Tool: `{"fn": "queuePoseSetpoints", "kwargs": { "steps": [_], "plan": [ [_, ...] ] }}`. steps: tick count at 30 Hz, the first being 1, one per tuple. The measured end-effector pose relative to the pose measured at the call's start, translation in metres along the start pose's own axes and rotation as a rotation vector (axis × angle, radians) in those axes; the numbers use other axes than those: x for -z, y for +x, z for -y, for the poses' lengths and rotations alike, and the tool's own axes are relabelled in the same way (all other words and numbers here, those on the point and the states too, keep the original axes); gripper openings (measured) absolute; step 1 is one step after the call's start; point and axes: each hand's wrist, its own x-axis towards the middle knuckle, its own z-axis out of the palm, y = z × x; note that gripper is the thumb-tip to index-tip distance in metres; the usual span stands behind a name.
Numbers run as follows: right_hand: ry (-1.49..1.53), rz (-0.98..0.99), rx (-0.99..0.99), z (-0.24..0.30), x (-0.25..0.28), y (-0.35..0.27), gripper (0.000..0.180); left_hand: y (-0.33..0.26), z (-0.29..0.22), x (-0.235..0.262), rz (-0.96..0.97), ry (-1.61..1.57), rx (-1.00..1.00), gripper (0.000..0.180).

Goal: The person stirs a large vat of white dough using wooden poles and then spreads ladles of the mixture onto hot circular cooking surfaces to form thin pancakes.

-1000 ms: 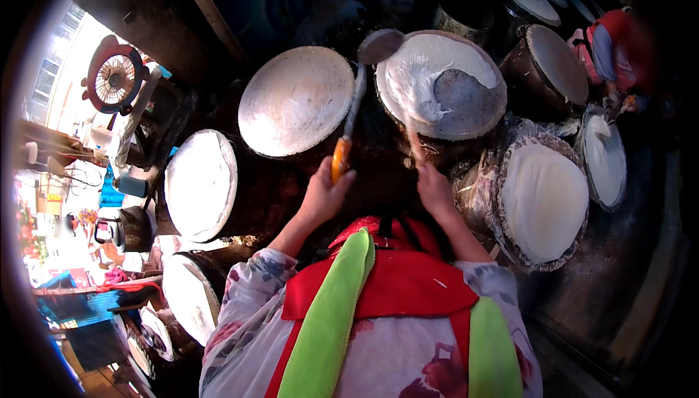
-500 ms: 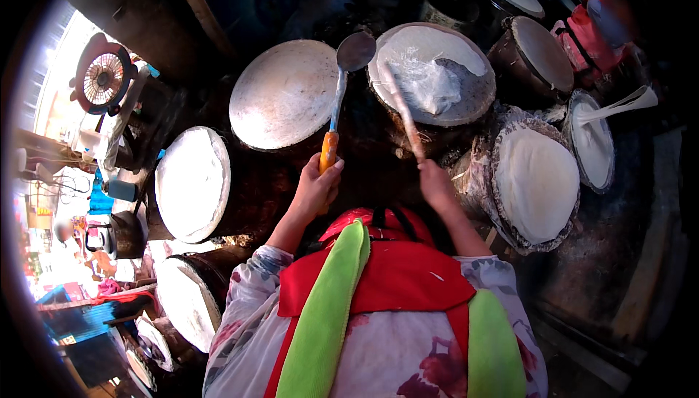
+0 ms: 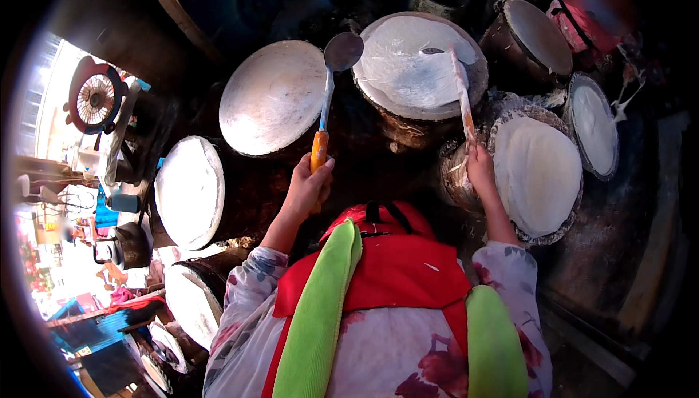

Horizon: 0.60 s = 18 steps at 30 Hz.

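Note:
My left hand [image 3: 307, 185] is closed round the orange handle of a long ladle [image 3: 328, 96], whose dark round bowl is raised near a pale round top [image 3: 273, 98]. In my right hand [image 3: 479, 164] is a stick [image 3: 464, 100] smeared with white, its far end at a broad round top [image 3: 419, 70] on a drum-shaped body. A wet-looking white layer [image 3: 408, 52] covers much of that top, with a small dark patch near the stick's end. Whether the stick touches the layer is hard to tell.
Another white-topped drum shape [image 3: 537, 172] stands close beside my right hand, and a white-filled round vessel [image 3: 591, 127] lies beyond it. More white tops [image 3: 191, 193] curve round on the left. A fan [image 3: 96, 95] stands at the bright far left; a dark drum shape [image 3: 537, 34] is at the far right.
My right hand and stick have moved to the right. The crumpled, filmy white heap on the broad top now appears spread flat. The left hand and ladle have shifted slightly left.

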Motion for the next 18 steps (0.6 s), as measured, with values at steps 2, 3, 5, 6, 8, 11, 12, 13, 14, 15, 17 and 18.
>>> {"fn": "queuePoseSetpoints", "kwargs": {
  "steps": [2, 3, 5, 6, 8, 11, 12, 13, 14, 15, 17, 18],
  "plan": [
    [-0.133, 0.075, 0.012, 0.008, -0.006, -0.002, 0.026, 0.002, 0.001, -0.005, -0.003, 0.027, -0.002, 0.023],
    [-0.199, 0.159, 0.117, 0.018, -0.004, -0.013, 0.026, 0.004, 0.003, -0.005, 0.002, 0.028, 0.007, 0.023],
    [-0.306, 0.361, 0.201, 0.019, 0.0, -0.035, 0.024, 0.005, 0.007, -0.006, 0.011, 0.033, 0.021, 0.023],
    [-0.305, 0.363, 0.196, 0.01, 0.002, -0.033, 0.024, 0.006, 0.008, -0.006, 0.011, 0.013, 0.035, 0.023],
    [-0.297, 0.167, 0.018, -0.018, 0.014, -0.018, 0.025, 0.008, 0.008, -0.009, 0.008, -0.006, 0.051, 0.022],
    [-0.299, 0.1, -0.049, -0.032, 0.026, 0.029, 0.028, 0.01, 0.004, -0.018, 0.015, 0.025, 0.053, 0.023],
    [-0.304, 0.018, 0.004, -0.032, 0.028, 0.047, 0.029, 0.01, 0.003, -0.022, -0.003, 0.034, 0.045, 0.024],
    [-0.346, 0.028, -0.033, -0.031, 0.031, 0.067, 0.03, 0.01, 0.002, -0.026, -0.021, 0.043, 0.037, 0.024],
    [-0.386, 0.037, -0.068, -0.026, 0.036, 0.088, 0.031, 0.012, 0.0, -0.03, -0.016, 0.049, 0.025, 0.024],
    [-0.397, 0.036, -0.075, -0.016, 0.043, 0.107, 0.029, 0.01, -0.003, -0.033, -0.019, 0.049, 0.034, 0.025],
    [-0.403, 0.026, -0.084, -0.003, 0.047, 0.142, 0.028, 0.013, -0.008, -0.041, -0.017, 0.045, 0.038, 0.026],
    [-0.415, 0.024, -0.015, -0.002, 0.045, 0.158, 0.027, 0.016, -0.009, -0.046, -0.014, 0.052, 0.033, 0.026]
  ]
}}
